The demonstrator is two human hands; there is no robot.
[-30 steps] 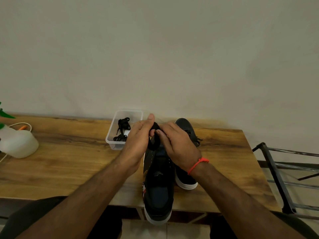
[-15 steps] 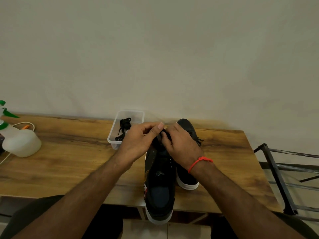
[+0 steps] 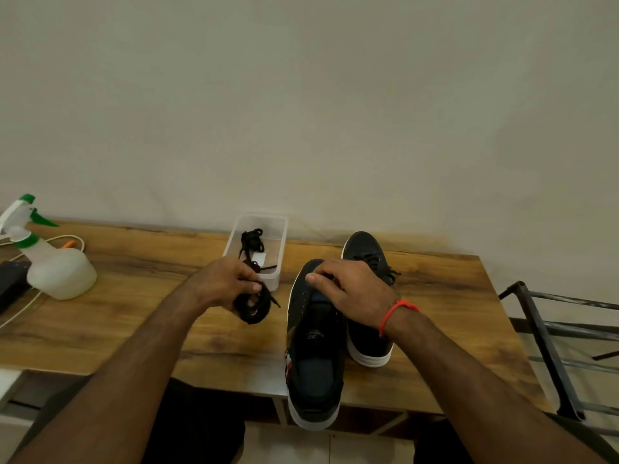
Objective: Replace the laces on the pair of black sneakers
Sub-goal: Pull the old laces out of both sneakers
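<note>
Two black sneakers with white soles stand on the wooden table (image 3: 134,316). The near sneaker (image 3: 315,356) has bare eyelets and its heel juts over the table's front edge. My right hand (image 3: 351,293) grips its front part, thumb on the left side. The far sneaker (image 3: 368,259) lies behind it, still laced. My left hand (image 3: 224,286) holds a bundled black lace (image 3: 253,304) above the table, left of the near sneaker. A clear plastic box (image 3: 279,249) just behind that hand contains another black lace (image 3: 253,242).
A white spray bottle (image 3: 50,262) with green trigger stands at the table's left, beside a white cable (image 3: 20,313) and a dark object (image 3: 10,283). A dark metal rack (image 3: 549,343) stands right of the table. A plain wall rises behind.
My left hand has moved left, away from the near sneaker, carrying the bundled lace with it. My right hand stays on the sneaker's front.
</note>
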